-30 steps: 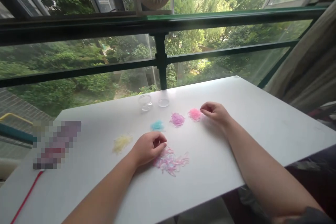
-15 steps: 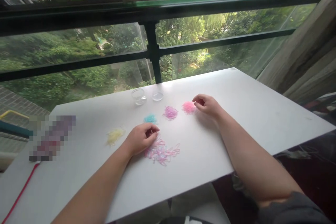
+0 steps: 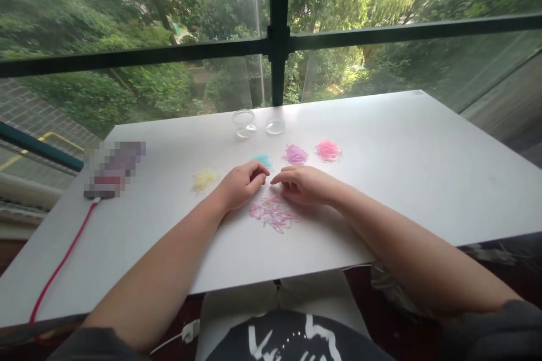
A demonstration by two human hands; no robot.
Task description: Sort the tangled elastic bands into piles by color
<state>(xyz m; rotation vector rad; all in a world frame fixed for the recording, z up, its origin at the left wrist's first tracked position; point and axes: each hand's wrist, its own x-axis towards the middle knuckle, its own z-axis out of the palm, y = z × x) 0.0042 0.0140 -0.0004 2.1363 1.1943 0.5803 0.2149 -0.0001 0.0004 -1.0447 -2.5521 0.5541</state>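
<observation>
A mixed heap of thin strands [image 3: 274, 214], like small rubber bands in pink and lilac, lies on the white table [image 3: 402, 180]. Just behind its left edge rests my left hand [image 3: 243, 185], thumb and forefinger pressed close; anything between them is too small to make out. From the right, my right hand [image 3: 307, 185] hovers at the heap's back edge, forefinger stretched out and other fingers loosely bent, with nothing visible in it. Sorted piles sit beyond: yellow [image 3: 204, 180], blue [image 3: 262, 161] partly behind my left hand, purple [image 3: 295, 154] and pink [image 3: 328, 150].
Two clear round dishes [image 3: 244, 124] and another clear dish [image 3: 275, 126] stand toward the back edge. At the left lies a blurred-out device [image 3: 114, 169] with a red cable [image 3: 63, 262]. A dark railing [image 3: 278, 39] and glass run behind the table.
My right hand has moved left from the pink pile to the mixed heap, near my left hand. The view has tilted down, showing more of my lap.
</observation>
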